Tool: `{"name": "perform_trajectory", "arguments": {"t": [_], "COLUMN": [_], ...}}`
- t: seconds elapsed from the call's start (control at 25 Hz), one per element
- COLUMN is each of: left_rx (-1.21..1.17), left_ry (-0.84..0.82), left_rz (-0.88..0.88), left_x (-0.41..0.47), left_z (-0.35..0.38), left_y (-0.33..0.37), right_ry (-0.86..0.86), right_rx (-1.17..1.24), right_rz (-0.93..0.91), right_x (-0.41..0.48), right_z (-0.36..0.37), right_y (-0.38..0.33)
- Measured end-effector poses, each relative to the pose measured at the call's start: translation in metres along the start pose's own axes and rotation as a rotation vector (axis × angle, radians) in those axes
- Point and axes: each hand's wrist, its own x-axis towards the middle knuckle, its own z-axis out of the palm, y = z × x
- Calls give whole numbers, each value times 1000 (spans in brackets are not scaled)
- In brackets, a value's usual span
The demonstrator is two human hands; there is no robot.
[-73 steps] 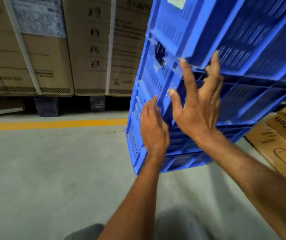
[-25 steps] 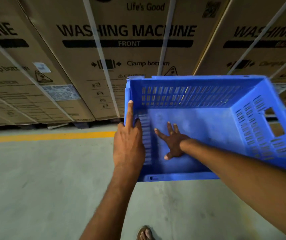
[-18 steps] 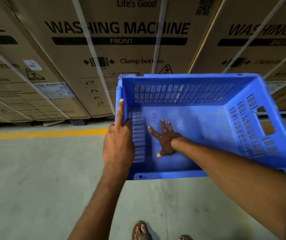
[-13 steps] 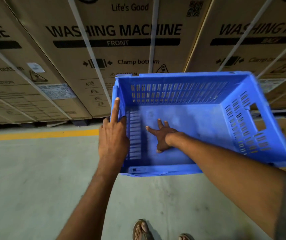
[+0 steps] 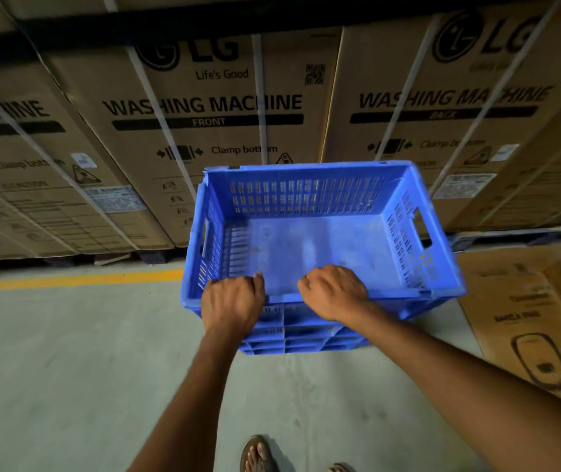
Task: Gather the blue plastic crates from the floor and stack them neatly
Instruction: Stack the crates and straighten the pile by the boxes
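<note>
- The left hand (image 5: 231, 304) grips the near rim of the top crate (image 5: 306, 195), fingers curled over the edge. The right hand (image 5: 333, 291) grips the same rim just to its right, curled the same way.
- Both hands' fingertips are hidden behind the rim.
- The crate sits at centre on a stack (image 5: 306, 338) of blue crates. Only the stack's near ribbed wall shows beneath the hands, so their number cannot be told.
- A sandalled foot (image 5: 258, 454) is cut off at the near edge.
- The floor (image 5: 68, 369) is grey concrete, crossed by a yellow line (image 5: 68, 281) left of the stack.
- Far behind stand strapped cartons (image 5: 204, 107) printed WASHING MACHINE. Those at far left are blurred.
- At right a brown box (image 5: 527, 318) is cut off, its print hard to read.
</note>
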Motion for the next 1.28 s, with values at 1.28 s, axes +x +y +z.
{"name": "perform_trajectory", "arguments": {"t": [1.28], "left_rx": [-37], "left_ry": [118], "left_rz": [339], "left_x": [-31], "left_z": [54], "left_y": [53], "right_ry": [264], "right_rx": [-165], "right_rz": [-171], "right_x": [-58], "right_z": [32], "right_y": [87]}}
